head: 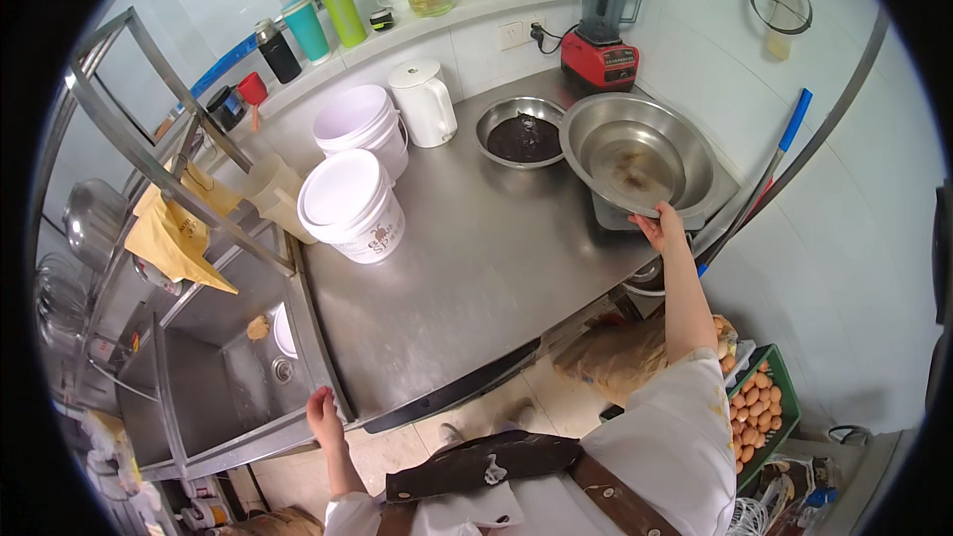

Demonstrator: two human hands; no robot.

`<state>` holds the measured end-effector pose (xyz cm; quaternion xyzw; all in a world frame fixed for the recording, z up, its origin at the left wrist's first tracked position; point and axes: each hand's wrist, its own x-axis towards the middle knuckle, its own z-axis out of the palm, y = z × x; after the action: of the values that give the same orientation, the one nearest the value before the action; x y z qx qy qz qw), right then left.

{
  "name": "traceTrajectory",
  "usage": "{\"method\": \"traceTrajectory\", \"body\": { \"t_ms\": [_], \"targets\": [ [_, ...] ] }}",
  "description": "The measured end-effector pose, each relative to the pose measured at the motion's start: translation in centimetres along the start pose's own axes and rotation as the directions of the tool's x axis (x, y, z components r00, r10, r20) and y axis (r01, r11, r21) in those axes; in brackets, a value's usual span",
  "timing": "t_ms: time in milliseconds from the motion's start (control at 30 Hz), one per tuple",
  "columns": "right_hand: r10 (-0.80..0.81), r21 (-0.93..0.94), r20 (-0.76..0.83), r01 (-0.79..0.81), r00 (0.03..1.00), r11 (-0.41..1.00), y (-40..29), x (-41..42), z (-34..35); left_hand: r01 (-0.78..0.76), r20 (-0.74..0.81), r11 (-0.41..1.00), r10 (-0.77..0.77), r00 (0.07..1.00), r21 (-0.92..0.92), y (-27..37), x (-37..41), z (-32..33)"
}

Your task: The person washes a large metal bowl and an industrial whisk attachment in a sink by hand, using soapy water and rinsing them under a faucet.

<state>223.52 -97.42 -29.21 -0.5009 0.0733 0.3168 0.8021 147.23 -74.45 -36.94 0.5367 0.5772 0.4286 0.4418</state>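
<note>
My right hand [654,227] holds the near rim of a large steel bowl [696,141], which is tilted towards me and has brownish residue at its bottom. Below that bowl, a grey scale-like base [610,217] partly shows. A smaller steel bowl [495,152] with a dark, thick mass [523,138] stands just left of it. Near the front edge of the steel worktop [447,290], beside the sink, my left hand [323,409] is raised with nothing visible in it. A lidded white bucket [357,212] stands on the worktop's left part.
Behind stand an open white bucket [354,115], a white kettle [421,104] and a red-based blender [599,59]. A steel sink [201,372] is at the left. A green crate [791,387] of eggs is low at the right, below a blue-handled tool [795,119] against the wall.
</note>
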Motion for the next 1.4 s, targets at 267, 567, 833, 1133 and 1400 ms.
{"method": "traceTrajectory", "body": {
  "t_ms": [267,567,833,1133,1400],
  "targets": [
    [0.193,-0.110,0.112,-0.180,0.975,0.977,0.8,-14.0,-0.6,0.078,0.656,0.995,-0.015,0.755,-0.067,8.3,-4.0,16.3],
    [0.465,-0.280,-0.002,-0.446,0.886,0.850,5.0,-31.5,2.8,0.678,0.964,0.733,-0.148,0.220,-0.042,13.3,-7.5,21.7],
    [0.445,-0.498,-0.045,-0.406,0.894,0.766,11.6,-45.1,11.2,0.875,0.955,0.394,0.205,0.215,-0.281,15.8,-4.0,2.0],
    [0.479,-0.762,0.084,-0.253,0.874,0.596,22.0,-51.5,27.0,0.762,0.872,0.520,-0.067,0.486,-0.385,10.8,1.2,-15.7],
    [0.479,-0.931,0.365,0.300,0.798,0.210,28.9,-53.6,46.4,0.554,0.665,0.558,-0.006,0.747,-0.617,-2.6,6.9,-16.2]
  ]
}}
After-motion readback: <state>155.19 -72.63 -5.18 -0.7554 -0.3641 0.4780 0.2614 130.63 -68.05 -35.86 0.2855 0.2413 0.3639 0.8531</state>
